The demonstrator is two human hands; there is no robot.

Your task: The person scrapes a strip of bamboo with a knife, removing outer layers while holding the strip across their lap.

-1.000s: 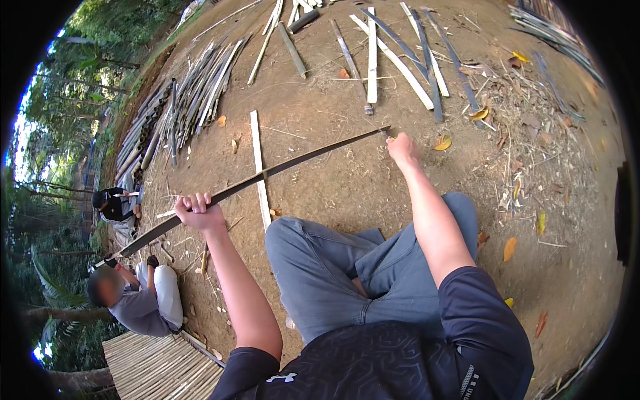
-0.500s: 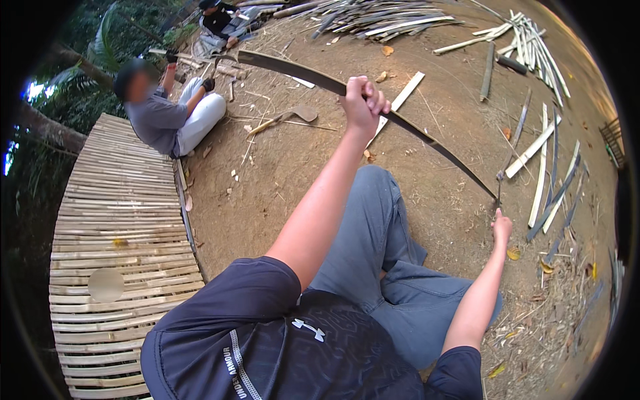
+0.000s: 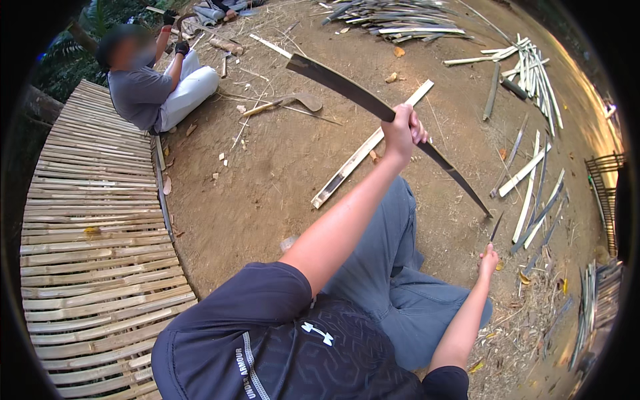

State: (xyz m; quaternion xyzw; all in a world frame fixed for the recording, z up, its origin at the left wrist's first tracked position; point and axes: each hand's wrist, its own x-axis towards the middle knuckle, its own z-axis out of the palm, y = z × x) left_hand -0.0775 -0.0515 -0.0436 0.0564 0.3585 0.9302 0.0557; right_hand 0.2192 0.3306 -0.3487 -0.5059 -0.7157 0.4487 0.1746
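Note:
My left hand (image 3: 403,130) is raised in front of me, clenched around the middle of a long, dark, curved bamboo strip (image 3: 340,83). The strip runs from the upper middle down to a pointed end at the right. My right hand (image 3: 489,257) is low at the right, just below that end. It pinches a thin dark sliver (image 3: 497,228) that rises toward the strip's tip; whether the sliver joins the strip is unclear. I sit on bare dirt with my grey-trousered legs (image 3: 393,267) under the strip.
Another person (image 3: 150,83) with gloved hands sits at the upper left beside a bamboo-slat platform (image 3: 87,220). A pale bamboo slat (image 3: 360,157) and a curved blade tool (image 3: 293,101) lie on the dirt. Piles of bamboo strips (image 3: 533,73) lie at the top and right.
The view has swung round, so the seated person and the platform now fill the left side. My left hand keeps its grip on the strip and my right hand stays at its far end.

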